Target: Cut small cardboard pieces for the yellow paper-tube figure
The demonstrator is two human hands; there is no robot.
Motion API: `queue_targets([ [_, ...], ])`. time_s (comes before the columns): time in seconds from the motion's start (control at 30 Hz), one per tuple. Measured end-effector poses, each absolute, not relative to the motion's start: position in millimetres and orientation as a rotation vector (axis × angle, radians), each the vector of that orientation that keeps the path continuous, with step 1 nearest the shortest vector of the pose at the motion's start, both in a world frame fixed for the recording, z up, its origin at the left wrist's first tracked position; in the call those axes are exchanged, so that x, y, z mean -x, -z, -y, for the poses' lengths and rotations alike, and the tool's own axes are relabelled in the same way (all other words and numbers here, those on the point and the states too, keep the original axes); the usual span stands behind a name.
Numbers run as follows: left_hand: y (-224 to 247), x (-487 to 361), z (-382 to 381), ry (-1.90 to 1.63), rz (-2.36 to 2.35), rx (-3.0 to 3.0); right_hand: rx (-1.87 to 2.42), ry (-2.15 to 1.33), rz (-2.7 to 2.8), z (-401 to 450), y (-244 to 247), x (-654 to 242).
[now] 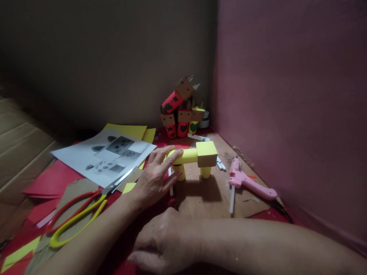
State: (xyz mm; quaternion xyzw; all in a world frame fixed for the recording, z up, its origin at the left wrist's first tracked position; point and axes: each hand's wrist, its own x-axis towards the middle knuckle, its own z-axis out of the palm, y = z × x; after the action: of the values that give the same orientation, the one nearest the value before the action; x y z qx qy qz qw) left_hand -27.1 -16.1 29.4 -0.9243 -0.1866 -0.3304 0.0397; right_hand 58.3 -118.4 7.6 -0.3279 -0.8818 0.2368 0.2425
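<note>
A yellow paper animal (189, 155), made of a tube body, short tube legs and a box head with brown sides, stands on a cardboard sheet. My left hand (156, 173) grips its rear end, with the fingers over the tube and the thumb low beside a leg. Closer to me, my right hand (160, 242) is curled with its back upward. Its fingers point left and mostly hide their tips, so anything in them is out of sight. Large scissors (100, 198) with red and yellow handles lie left of my left hand.
A pink glue gun (249, 181) with a glue stick rests on the cardboard (197, 202) at right. A printed pattern sheet (83, 156) covers red and yellow papers at left. Several red and yellow paper-tube animals (182, 118) are stacked in the corner. White markers (197, 137) lie before them.
</note>
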Motion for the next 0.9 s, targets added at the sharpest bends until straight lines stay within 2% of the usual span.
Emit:
queue_targets([
  [0.53, -33.6, 28.3, 20.9, 1.102, 0.615, 2.901, 0.944, -0.698, 2.408, 119.0, -15.0, -58.9],
  [0.73, -33.6, 30.9, 18.1, 1.531, 0.723, 2.874, 0.919, -0.676, 2.429, 121.8, -16.5, -62.6],
  [0.83, -32.0, 32.4, 15.5, 1.808, 1.035, 2.788, 0.902, -0.668, 2.431, 123.8, -19.4, -65.7],
  [0.9, -31.0, 35.2, 15.6, 1.841, 1.264, 2.796, 0.883, -0.65, 2.417, 124.9, -20.2, -67.4],
])
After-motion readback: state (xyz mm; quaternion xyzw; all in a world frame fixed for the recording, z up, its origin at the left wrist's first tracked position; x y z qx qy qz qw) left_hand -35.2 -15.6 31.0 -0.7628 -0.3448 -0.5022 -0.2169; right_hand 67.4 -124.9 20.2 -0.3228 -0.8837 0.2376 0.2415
